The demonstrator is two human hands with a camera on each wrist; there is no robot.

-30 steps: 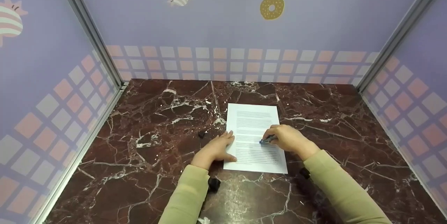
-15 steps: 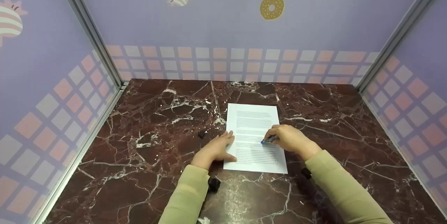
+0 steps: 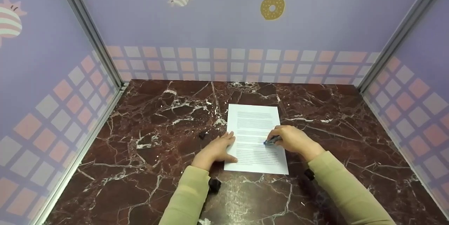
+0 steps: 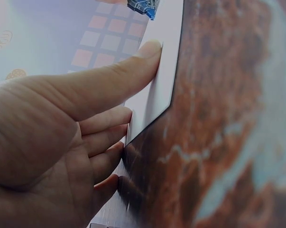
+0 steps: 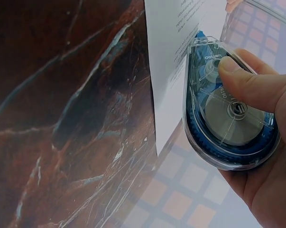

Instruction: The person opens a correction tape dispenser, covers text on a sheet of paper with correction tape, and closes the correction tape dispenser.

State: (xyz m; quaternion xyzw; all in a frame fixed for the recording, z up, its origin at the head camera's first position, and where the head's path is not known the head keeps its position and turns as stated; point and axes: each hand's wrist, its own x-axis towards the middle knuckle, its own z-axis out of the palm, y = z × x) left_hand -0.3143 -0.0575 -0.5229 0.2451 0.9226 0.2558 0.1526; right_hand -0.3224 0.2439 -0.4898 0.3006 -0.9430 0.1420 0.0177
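Note:
A printed sheet of paper (image 3: 252, 120) lies flat on the marble table. My left hand (image 3: 218, 150) rests on its left edge, thumb and fingertips on the paper and fingers spread; the left wrist view shows the thumb (image 4: 128, 71) pressing near a corner. In my right hand (image 3: 293, 139) is a correction tape dispenser (image 5: 228, 109), clear-bodied with blue inside, pinched between thumb and fingers. Its blue tip (image 3: 265, 143) is down at the printed lines, right of the sheet's middle. Part of the dispenser is hidden by the fingers in the head view.
The dark red marble table (image 3: 168, 113) runs to a patterned purple wall (image 3: 224, 25) at the back, with more panels on both sides. A small black object (image 3: 202, 135) lies left of the sheet. Black wrist pieces (image 3: 214, 185) sit under the sleeves.
My right hand has slid a short way to the right with the correction tape, its tip moving along the printed lines. The left hand and the sheet have stayed in place.

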